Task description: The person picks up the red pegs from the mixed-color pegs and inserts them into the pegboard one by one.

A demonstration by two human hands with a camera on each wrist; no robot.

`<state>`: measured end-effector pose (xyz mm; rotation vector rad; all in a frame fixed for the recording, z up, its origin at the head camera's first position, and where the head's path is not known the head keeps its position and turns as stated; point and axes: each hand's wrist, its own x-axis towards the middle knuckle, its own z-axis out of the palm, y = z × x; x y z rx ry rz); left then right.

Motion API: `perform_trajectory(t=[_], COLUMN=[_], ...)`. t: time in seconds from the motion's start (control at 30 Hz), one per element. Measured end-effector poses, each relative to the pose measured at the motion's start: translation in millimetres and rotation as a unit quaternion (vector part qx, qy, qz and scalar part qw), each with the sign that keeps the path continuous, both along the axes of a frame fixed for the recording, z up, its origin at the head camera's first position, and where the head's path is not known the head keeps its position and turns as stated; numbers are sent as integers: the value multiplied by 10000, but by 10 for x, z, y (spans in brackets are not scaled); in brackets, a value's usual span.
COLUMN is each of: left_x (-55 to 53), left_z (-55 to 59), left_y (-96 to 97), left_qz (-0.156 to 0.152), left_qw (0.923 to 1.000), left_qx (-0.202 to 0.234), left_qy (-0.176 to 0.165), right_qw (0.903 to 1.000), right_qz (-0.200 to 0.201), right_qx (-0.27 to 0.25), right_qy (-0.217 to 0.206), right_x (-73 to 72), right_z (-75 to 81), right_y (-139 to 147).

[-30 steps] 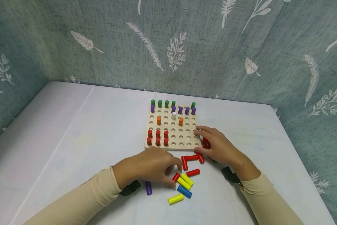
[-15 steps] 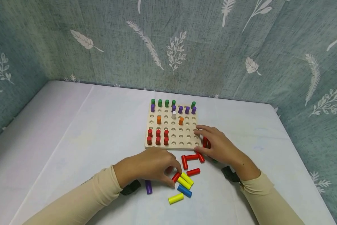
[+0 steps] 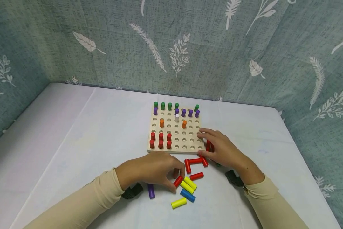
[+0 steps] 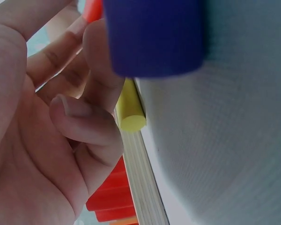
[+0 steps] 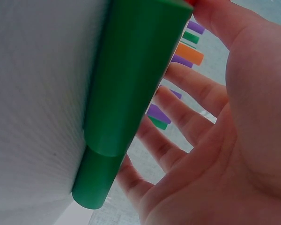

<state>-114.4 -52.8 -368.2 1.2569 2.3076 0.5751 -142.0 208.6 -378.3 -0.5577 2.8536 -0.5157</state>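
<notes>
Red peg [image 3: 178, 181] shifts slightly toward the left hand [image 3: 154, 168].
Its thumb and fingers pinch the peg; the right hand [image 3: 221, 148], loosely spread, holds nothing beside the pegboard [image 3: 188, 143].

Head cam fwd/dn, wrist cams [image 3: 132, 191] nr pegs [image 5: 136, 79]

Long beige sleeves [image 3: 84, 198] end beside black wrist-worn devices [image 3: 132, 191].

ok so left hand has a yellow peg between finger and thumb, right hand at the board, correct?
Not yellow: the head view shows the left hand with a red peg between finger and thumb; the right hand is at the board.
</notes>
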Motion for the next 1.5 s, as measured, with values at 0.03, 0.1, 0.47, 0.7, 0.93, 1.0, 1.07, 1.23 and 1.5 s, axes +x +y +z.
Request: perform_trajectory(t=[0.03, 0.1, 0.47, 0.7, 0.93, 1.0, 1.07, 1.23, 1.5], left_x=[0, 1, 13, 12, 5, 0, -4, -22, -51], left_z=[3, 12, 38, 16, 30, 34, 40, 42, 60], left_y=[1, 4, 12, 2, -5, -9, -12, -23, -23], left_qz=[9, 41, 92, 8, 96, 126, 169, 325, 710], left_qw=[10000, 10000, 9995, 9996, 9995, 9995, 9995, 9990, 9959], left_qx=[-5, -7, 56, 89, 194, 226, 234, 297, 512], left_qy=[-19, -65, -313, -272, -214, -177, -117, 50, 247], right_qw=[10000, 10000, 10000, 10000, 10000, 10000, 10000, 10000, 10000], right_qz=[3, 14, -20, -13, 8, 20, 28, 36, 16], right_qx=[-4, -2, 6, -1, -3, -19, -38, -52, -54], right_qy=[6, 32, 0, -2, 40, 40, 42, 57, 42], right_x=[-1, -1, 3, 0, 2, 5, 7, 8, 10], right_z=[-1, -2, -1, -7, -8, -10, -12, -17, -11], right_y=[1, 2, 1, -1, 2, 3, 3, 5, 4])
